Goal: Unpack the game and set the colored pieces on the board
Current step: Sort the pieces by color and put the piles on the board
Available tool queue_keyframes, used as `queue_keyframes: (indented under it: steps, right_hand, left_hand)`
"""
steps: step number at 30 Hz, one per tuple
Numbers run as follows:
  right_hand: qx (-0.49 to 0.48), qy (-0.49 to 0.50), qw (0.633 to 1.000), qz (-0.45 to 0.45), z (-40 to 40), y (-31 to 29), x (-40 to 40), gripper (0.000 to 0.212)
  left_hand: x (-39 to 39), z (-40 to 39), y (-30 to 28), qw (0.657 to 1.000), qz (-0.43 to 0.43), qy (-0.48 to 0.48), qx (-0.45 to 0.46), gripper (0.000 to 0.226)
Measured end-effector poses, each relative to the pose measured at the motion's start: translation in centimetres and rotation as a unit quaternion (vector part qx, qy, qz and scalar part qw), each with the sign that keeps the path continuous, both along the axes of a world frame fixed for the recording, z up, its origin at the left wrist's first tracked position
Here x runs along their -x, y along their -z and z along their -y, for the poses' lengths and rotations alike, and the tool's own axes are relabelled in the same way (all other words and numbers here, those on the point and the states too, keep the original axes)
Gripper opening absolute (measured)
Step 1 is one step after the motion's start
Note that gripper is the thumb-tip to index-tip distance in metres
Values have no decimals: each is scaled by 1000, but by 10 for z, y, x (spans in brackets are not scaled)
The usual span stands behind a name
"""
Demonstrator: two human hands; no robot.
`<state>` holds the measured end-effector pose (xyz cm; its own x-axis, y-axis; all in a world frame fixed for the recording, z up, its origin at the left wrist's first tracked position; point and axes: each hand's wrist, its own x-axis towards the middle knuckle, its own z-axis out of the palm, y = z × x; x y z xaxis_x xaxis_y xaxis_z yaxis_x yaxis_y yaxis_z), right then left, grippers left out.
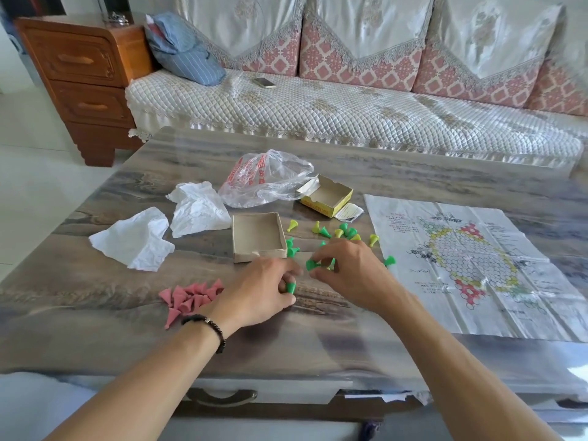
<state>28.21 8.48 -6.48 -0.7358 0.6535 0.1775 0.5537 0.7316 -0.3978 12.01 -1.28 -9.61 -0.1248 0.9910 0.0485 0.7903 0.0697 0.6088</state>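
Head view: left hand point(261, 291) and right hand point(346, 268) each pinch small green cone pieces point(313, 264) — glossy plastic.

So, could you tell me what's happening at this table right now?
A person is sorting game pieces. The left hand grips a green piece, and the right hand pinches another green one. Pink pieces lie in a pile, green and yellow ones are scattered beside the empty box tray, and the paper board holds no pieces yet.
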Motion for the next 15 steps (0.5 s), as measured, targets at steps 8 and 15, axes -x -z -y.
queue_keyframes:
  steps: [8,15]
  right_hand:
    - [104,46,994,-4,27,26,-45,24]
    - [130,68,988,-54,31,36,-48,37]
  left_hand:
    - [-35,6,6,998,38,38,-25,40]
    - [-41,6,6,997,46,35,-46,43]
